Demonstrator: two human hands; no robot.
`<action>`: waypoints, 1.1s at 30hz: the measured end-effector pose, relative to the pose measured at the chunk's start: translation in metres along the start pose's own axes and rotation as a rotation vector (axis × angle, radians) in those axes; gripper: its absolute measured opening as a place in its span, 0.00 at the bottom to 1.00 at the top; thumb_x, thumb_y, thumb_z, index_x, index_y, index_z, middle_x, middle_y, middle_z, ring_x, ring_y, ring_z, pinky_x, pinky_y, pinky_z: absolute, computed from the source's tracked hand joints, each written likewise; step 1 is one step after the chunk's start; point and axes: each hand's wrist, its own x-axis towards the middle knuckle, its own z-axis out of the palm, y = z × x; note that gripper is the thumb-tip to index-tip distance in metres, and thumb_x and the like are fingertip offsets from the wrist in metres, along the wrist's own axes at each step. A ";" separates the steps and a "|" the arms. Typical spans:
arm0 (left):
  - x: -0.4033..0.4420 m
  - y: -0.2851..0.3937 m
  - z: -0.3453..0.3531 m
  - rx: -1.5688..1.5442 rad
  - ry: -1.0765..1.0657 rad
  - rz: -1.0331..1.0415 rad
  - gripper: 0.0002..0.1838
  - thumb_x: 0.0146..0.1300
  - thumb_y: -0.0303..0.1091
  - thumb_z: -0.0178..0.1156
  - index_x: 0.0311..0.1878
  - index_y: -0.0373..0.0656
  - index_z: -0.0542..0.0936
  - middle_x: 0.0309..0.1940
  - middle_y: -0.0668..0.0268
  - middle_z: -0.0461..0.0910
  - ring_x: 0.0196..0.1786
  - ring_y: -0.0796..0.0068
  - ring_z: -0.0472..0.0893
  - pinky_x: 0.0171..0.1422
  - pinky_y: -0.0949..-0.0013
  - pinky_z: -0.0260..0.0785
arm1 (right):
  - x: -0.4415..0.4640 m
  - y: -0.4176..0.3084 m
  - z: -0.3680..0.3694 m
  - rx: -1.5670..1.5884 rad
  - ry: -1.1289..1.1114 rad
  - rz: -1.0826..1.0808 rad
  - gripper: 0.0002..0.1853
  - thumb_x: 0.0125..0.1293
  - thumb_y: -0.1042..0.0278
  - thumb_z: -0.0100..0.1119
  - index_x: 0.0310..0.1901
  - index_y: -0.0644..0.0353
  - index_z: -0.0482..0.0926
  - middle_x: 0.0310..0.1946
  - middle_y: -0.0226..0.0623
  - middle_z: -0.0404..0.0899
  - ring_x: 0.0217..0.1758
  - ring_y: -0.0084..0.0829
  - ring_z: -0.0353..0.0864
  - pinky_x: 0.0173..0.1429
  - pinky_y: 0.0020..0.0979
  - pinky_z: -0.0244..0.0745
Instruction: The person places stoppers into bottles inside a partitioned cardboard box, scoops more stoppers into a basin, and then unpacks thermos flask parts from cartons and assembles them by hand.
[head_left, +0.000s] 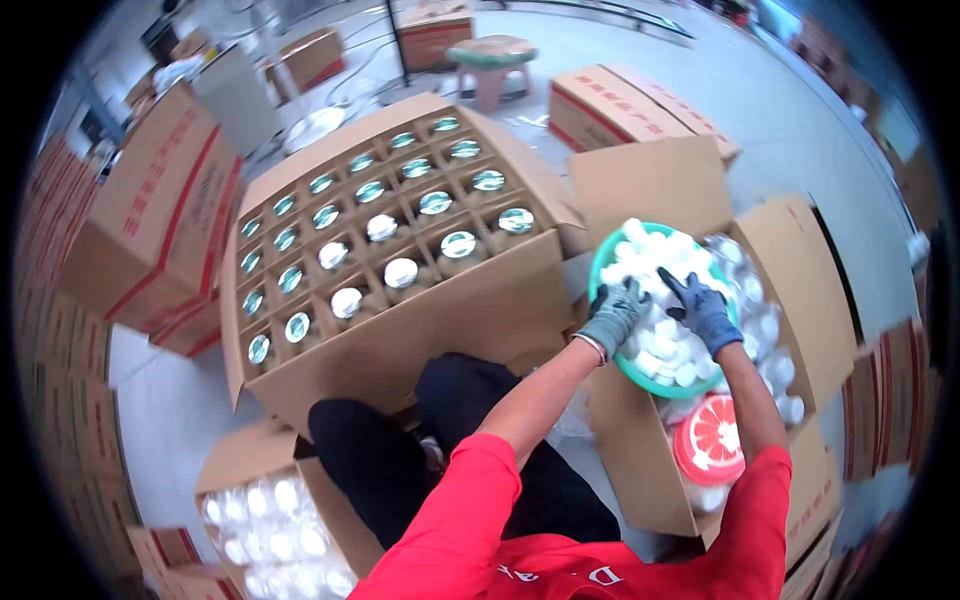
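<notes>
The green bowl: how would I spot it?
Find the open box right of the larger divided box. Over its opening sits the green bowl, heaped with white pieces under left hand and right hand. Its rim is green, unlike the red round thing nearby.

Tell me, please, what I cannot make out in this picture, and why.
All in the head view:
Left hand and right hand: whether either grips a white piece; the gloved fingers hide it.
Basin: its floor, hidden by the white pieces.
Big carton: what stands below the shiny tops, mostly hidden by dividers and walls.
Lower-left box: its near end, cut off by the bottom edge.
</notes>
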 end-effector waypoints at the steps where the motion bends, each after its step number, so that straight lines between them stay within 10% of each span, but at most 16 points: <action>1: -0.008 -0.006 -0.052 -0.103 -0.230 -0.024 0.28 0.54 0.40 0.60 0.61 0.58 0.73 0.60 0.58 0.72 0.65 0.51 0.68 0.54 0.43 0.66 | 0.006 -0.001 -0.004 0.006 -0.039 0.018 0.41 0.58 0.48 0.64 0.72 0.29 0.56 0.53 0.51 0.72 0.43 0.51 0.80 0.40 0.47 0.78; 9: -0.123 -0.111 -0.211 -0.514 0.357 -0.180 0.26 0.53 0.37 0.64 0.58 0.52 0.76 0.52 0.49 0.71 0.48 0.52 0.80 0.49 0.55 0.75 | 0.018 0.039 0.008 0.425 0.455 -0.042 0.30 0.57 0.53 0.68 0.59 0.57 0.73 0.51 0.50 0.76 0.54 0.50 0.77 0.55 0.44 0.72; 16: -0.344 -0.306 -0.221 0.049 0.463 -1.008 0.34 0.52 0.41 0.68 0.64 0.47 0.70 0.51 0.52 0.76 0.48 0.51 0.80 0.54 0.55 0.73 | 0.119 -0.160 -0.114 0.515 0.354 -0.324 0.28 0.57 0.54 0.68 0.58 0.52 0.72 0.47 0.45 0.76 0.47 0.48 0.80 0.48 0.42 0.75; 21: -0.400 -0.376 -0.199 0.187 -0.013 -1.071 0.33 0.53 0.41 0.66 0.63 0.46 0.70 0.47 0.58 0.81 0.51 0.54 0.80 0.54 0.54 0.71 | 0.267 -0.281 -0.121 0.060 0.142 -0.445 0.24 0.62 0.58 0.60 0.60 0.50 0.71 0.54 0.54 0.74 0.48 0.50 0.81 0.53 0.45 0.75; 27: -0.411 -0.411 -0.192 0.475 -0.465 -0.898 0.16 0.57 0.38 0.59 0.49 0.49 0.75 0.40 0.63 0.83 0.41 0.65 0.83 0.44 0.55 0.70 | 0.328 -0.334 -0.115 -0.517 0.066 -0.574 0.18 0.73 0.57 0.42 0.49 0.53 0.83 0.47 0.36 0.84 0.47 0.40 0.85 0.47 0.42 0.80; 33: -0.399 -0.409 -0.166 0.832 -0.680 -0.666 0.16 0.60 0.37 0.55 0.50 0.42 0.75 0.38 0.64 0.77 0.39 0.67 0.80 0.38 0.56 0.68 | 0.337 -0.364 -0.102 -0.289 -0.030 -0.210 0.17 0.64 0.57 0.51 0.47 0.52 0.85 0.43 0.37 0.85 0.45 0.37 0.86 0.44 0.41 0.81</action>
